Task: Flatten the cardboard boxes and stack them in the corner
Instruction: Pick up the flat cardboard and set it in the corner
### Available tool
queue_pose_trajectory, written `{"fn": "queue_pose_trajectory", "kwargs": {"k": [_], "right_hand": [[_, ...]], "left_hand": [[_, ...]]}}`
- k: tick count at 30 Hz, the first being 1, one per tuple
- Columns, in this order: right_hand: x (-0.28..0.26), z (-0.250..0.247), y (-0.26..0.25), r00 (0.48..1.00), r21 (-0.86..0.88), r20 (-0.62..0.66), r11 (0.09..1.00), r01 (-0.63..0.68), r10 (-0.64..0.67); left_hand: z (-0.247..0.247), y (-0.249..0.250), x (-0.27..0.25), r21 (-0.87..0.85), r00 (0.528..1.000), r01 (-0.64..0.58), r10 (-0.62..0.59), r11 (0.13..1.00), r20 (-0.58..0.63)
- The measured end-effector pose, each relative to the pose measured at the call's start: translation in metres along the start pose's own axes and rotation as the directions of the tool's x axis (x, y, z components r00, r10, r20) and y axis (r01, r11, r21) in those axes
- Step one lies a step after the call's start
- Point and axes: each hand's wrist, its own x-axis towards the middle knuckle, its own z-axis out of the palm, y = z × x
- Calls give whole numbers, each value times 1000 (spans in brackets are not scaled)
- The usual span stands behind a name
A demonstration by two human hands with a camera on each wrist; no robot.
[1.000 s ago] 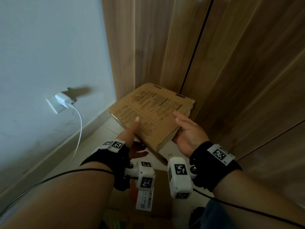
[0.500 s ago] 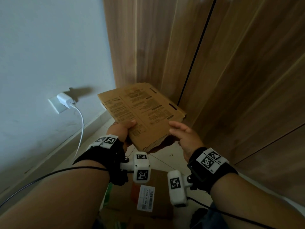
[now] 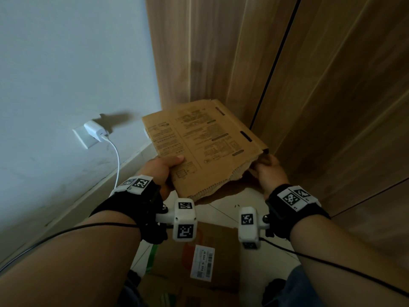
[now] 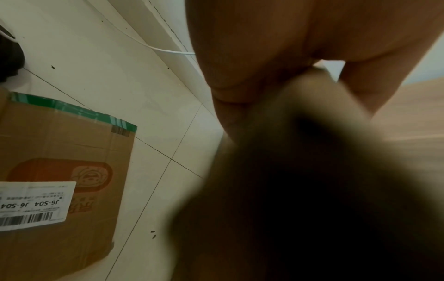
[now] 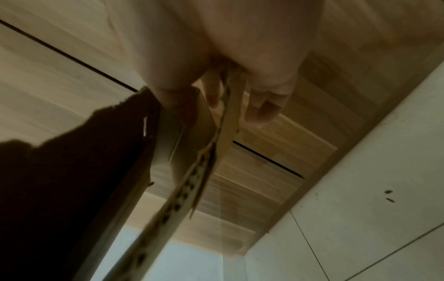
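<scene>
The flattened cardboard box [image 3: 205,147] had turned and moved closer to the wooden corner than a moment earlier (not yet on the floor). The left hand [image 3: 161,169] gripped its near edge; the right hand [image 3: 269,171] pinched its torn corner.
</scene>
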Motion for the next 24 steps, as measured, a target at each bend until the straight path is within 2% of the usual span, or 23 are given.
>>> {"fn": "queue_pose_trajectory", "kwargs": {"k": [7,9,11,14,16,18,21,24], "right_hand": [[12,-9,-2,1000,-50,-20,998,-25,24],[19,-13,-1,998,-55,-59,998,-40,37],[25,-17,1,993,-143,-97,986,-79,66],[30,-17,7,997,-254,-30,964,-77,72],[21,-11,5,987,-244,74,962,-120,142],[15,-9,5,965,-102,161,976,-191,206],[13,-8,7,956,252,266,948,-193,124],[10,-5,6,934,383,356,905,-186,41]], "left_hand": [[-1,-1,1,53,999,6,-8,999,41],[-1,-1,2,59,999,1,-4,998,42],[-1,0,2,55,999,-8,7,998,33],[-1,3,2,33,1000,-20,19,999,18],[-2,5,1,22,1000,-26,27,999,-5],[-3,7,1,26,998,-38,39,999,-40],[-1,10,-1,3,994,-58,58,998,-95],[0,12,-4,-39,988,-79,73,996,-137]]}}
